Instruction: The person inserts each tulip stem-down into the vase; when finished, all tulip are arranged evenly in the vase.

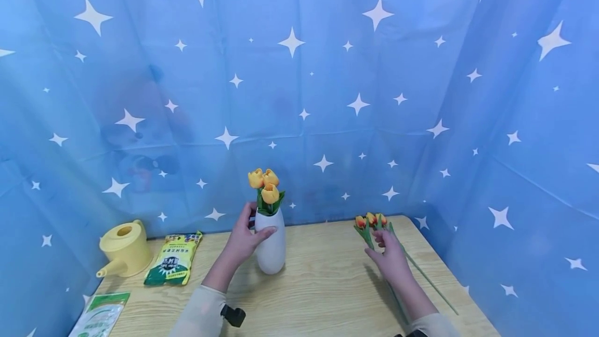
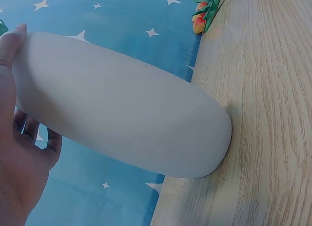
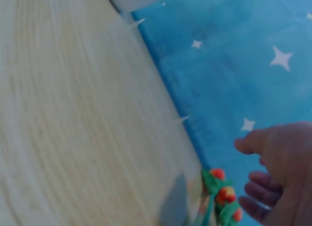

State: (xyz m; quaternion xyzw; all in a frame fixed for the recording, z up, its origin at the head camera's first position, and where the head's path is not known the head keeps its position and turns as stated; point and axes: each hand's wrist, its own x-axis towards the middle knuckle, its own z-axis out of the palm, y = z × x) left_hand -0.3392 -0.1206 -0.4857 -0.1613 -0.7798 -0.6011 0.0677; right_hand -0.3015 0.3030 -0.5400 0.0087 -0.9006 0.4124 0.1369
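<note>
A white vase (image 1: 272, 251) stands on the wooden table with yellow tulips (image 1: 270, 193) in its mouth. My left hand (image 1: 244, 238) grips its upper part, the thumb across the front and the fingers around the far side. In the left wrist view the vase (image 2: 122, 106) fills the middle, its base at the table. Over on the right, my right hand (image 1: 391, 259) hovers above several red-and-orange tulips (image 1: 371, 219) lying with long green stems. The right wrist view shows this hand (image 3: 282, 172) with loosely bent fingers, apart from the tulip heads (image 3: 225, 194).
On the left side sit a yellow watering can (image 1: 124, 246), a yellow-and-green packet (image 1: 173, 260) and a white-and-green packet (image 1: 101, 316) at the edge. A blue curtain (image 1: 299, 98) with white stars hangs along the table's back and sides.
</note>
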